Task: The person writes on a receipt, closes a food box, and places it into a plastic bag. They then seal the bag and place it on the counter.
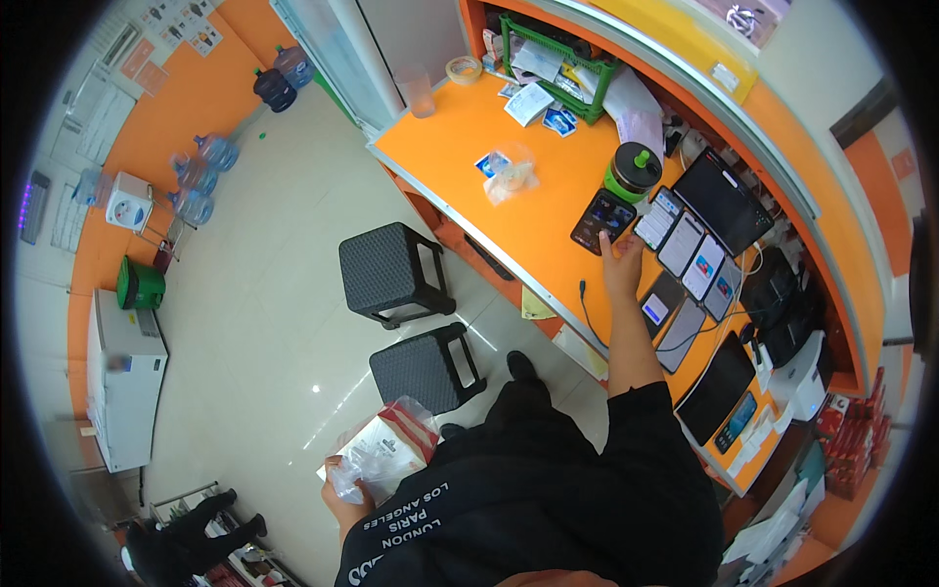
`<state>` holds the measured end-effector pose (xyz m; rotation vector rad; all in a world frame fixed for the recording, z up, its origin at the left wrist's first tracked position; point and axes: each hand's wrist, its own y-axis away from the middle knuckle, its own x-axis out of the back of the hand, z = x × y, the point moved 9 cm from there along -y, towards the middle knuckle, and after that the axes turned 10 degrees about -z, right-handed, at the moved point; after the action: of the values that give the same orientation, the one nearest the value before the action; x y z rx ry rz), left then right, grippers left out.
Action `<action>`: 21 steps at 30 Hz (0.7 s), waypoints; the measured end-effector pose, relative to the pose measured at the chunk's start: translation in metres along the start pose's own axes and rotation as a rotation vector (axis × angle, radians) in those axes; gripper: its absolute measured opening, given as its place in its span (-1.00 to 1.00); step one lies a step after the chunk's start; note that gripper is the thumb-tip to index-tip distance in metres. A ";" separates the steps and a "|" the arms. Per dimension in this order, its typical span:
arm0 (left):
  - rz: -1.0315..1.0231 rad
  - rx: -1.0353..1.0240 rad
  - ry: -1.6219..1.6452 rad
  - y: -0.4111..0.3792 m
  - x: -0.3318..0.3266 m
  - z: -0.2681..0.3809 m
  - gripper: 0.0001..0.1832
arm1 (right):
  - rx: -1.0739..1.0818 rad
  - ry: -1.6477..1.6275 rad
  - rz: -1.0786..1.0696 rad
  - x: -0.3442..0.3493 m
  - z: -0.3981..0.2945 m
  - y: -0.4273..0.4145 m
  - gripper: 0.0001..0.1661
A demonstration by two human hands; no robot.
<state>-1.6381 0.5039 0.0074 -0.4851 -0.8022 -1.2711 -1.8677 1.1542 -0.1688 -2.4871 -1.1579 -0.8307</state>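
On the orange counter (pixel 469 158), my right hand (pixel 622 268) touches the lower part of a dark smartphone (pixel 603 220) with its screen lit. A lidded cup (pixel 632 172) in green and black stands just behind that phone. Several more phones (pixel 682 242) lie in a row to the right, below a black tablet (pixel 722 202). Low at my left side, my left hand (pixel 345 488) grips a white and red box (pixel 389 447) wrapped in a clear plastic bag. A small open plastic wrapper (pixel 511 176) lies on the counter to the left of the cup.
Two black plastic stools (pixel 378 268) stand beside the counter. A green basket (pixel 605 92) of papers, a roll of tape (pixel 463 70) and a translucent cup (pixel 416 92) sit at its far end. Another person (pixel 176 543) in dark clothes is at the lower left, near a shelf.
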 end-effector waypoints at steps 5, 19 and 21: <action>-0.037 0.011 -0.033 -0.010 0.013 -0.011 -0.77 | 0.112 0.004 -0.048 -0.002 -0.004 0.006 -0.08; -0.077 -0.009 -0.020 -0.010 0.009 -0.011 -0.76 | 0.214 0.099 -0.138 -0.006 0.014 0.007 -0.17; -0.073 -0.004 -0.007 -0.007 0.009 -0.012 -0.75 | 0.213 0.110 -0.138 -0.006 0.013 0.006 -0.18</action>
<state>-1.6405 0.4877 0.0060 -0.4671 -0.8295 -1.3387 -1.8614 1.1532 -0.1828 -2.1833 -1.3169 -0.8214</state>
